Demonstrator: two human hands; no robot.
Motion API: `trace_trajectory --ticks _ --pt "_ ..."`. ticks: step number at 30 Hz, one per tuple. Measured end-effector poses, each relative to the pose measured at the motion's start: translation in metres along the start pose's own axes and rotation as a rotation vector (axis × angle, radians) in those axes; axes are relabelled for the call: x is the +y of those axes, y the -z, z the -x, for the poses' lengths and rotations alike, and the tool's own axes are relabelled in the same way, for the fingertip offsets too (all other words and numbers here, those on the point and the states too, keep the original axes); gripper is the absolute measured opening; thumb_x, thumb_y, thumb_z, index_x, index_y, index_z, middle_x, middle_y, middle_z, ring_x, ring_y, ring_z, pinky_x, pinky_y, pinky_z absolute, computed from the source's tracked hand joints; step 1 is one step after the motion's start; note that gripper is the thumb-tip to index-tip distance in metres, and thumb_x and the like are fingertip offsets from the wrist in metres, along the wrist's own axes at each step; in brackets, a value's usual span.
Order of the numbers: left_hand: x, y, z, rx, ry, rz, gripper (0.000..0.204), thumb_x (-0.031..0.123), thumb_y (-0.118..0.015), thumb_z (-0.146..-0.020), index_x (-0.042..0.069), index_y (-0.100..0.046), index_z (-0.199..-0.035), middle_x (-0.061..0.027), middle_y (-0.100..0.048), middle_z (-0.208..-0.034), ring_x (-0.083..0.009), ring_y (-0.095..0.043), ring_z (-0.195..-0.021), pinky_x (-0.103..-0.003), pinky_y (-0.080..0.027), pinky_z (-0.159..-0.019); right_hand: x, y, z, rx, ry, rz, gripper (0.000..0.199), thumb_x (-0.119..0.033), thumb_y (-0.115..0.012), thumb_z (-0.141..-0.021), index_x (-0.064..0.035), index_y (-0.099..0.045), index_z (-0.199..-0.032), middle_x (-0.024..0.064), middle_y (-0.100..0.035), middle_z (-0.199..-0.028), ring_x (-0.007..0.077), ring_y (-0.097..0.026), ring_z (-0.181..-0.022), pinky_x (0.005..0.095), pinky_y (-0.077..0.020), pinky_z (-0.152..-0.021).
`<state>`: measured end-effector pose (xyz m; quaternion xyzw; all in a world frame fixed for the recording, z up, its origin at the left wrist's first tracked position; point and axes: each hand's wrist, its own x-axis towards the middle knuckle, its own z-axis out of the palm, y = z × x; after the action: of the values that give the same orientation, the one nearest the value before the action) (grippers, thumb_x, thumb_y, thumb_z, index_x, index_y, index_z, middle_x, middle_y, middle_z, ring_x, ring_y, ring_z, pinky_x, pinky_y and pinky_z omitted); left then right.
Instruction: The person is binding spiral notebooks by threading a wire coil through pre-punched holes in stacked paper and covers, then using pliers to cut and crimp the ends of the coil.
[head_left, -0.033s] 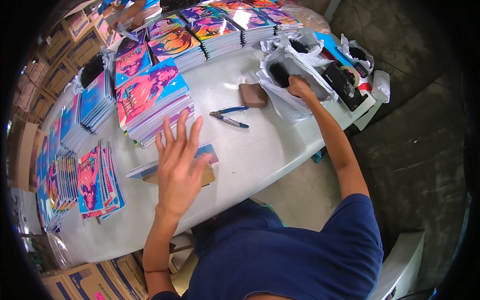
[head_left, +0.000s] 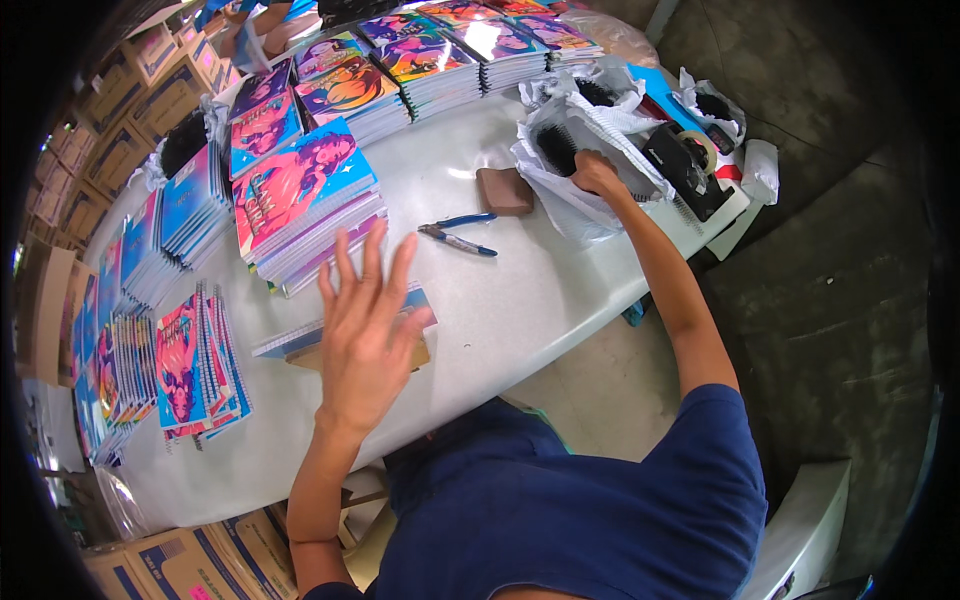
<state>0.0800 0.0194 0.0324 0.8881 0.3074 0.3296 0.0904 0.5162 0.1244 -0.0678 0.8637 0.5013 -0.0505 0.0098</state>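
One pair of pliers [head_left: 458,232] lies beyond the left hand [head_left: 366,335], fingers spread; right hand [head_left: 597,174] reaches into a white bag [head_left: 560,190], grip hidden.

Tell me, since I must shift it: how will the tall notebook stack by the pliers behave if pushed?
The notebook stack looks heavy, being many books deep. Its lower books already splay out unevenly, so a push up high would probably slide the top ones off. The white table looks smooth, so a low push might move it whole.

A packing workshop: stacked notebooks [head_left: 300,190] on a long white table [head_left: 520,310], cardboard cartons [head_left: 110,150] alongside.
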Motion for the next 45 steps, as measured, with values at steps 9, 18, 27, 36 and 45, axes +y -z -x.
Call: trace_trajectory --ticks 9,18,27,36,45 --pt "0.016 -0.054 -0.032 -0.270 -0.249 -0.124 0.067 0.016 -0.068 -0.083 0.011 -0.041 -0.144 -0.0138 -0.030 -0.153 -0.0365 -0.022 -0.143 -0.057 -0.024 -0.111 -0.006 0.019 0.016 0.523 0.589 -0.285 0.092 -0.020 -0.075 -0.066 -0.0034 -0.032 -0.146 0.0226 -0.037 -0.146 0.0337 -0.033 -0.138 0.0368 -0.0289 -0.113" --pt "0.027 -0.129 -0.050 -0.401 -0.254 -0.194 0.088 0.009 -0.070 -0.080 0.008 -0.020 -0.152 -0.0180 -0.022 -0.156 -0.0368 -0.020 -0.144 -0.059 -0.024 -0.111 -0.011 0.110 0.074 -0.067 0.605 -1.249 0.041 -0.009 -0.069 -0.064 0.0040 -0.063 -0.102 0.0107 -0.065 -0.090 0.0195 -0.061 -0.088 0.0301 -0.0459 -0.085" --pt "0.018 -0.175 -0.041 -0.469 -0.133 -0.057 0.085 0.013 -0.068 -0.083 0.012 -0.018 -0.153 -0.0186 -0.020 -0.156 -0.0420 -0.018 -0.144 -0.061 -0.023 -0.111 -0.012 0.175 0.127 0.026 0.929 -1.682 0.056 -0.007 -0.065 -0.065 0.0067 -0.051 -0.117 0.0122 -0.059 -0.086 0.0187 -0.056 -0.072 0.0318 -0.0459 -0.076" --pt "0.026 -0.149 -0.011 -0.465 -0.270 -0.026 0.078 0.016 -0.069 -0.083 0.016 -0.029 -0.150 -0.0158 -0.025 -0.153 -0.0450 -0.018 -0.142 -0.064 -0.025 -0.108 -0.026 0.020 0.066 -0.123 0.374 -0.630 0.044 -0.018 -0.065 -0.072 0.0086 -0.059 -0.106 0.0194 -0.066 -0.088 0.0287 -0.065 -0.083 0.0378 -0.0499 -0.075" --pt "0.034 -0.074 0.021 -0.460 -0.277 -0.025 0.074 0.017 -0.071 -0.082 0.017 -0.036 -0.147 -0.0139 -0.030 -0.153 -0.0445 -0.021 -0.141 -0.063 -0.025 -0.109 -0.016 -0.038 0.029 0.376 0.439 0.014 0.055 -0.039 -0.059 -0.091 0.0066 -0.050 -0.121 0.0322 -0.059 -0.110 0.0449 -0.058 -0.103 0.0451 -0.0478 -0.088"
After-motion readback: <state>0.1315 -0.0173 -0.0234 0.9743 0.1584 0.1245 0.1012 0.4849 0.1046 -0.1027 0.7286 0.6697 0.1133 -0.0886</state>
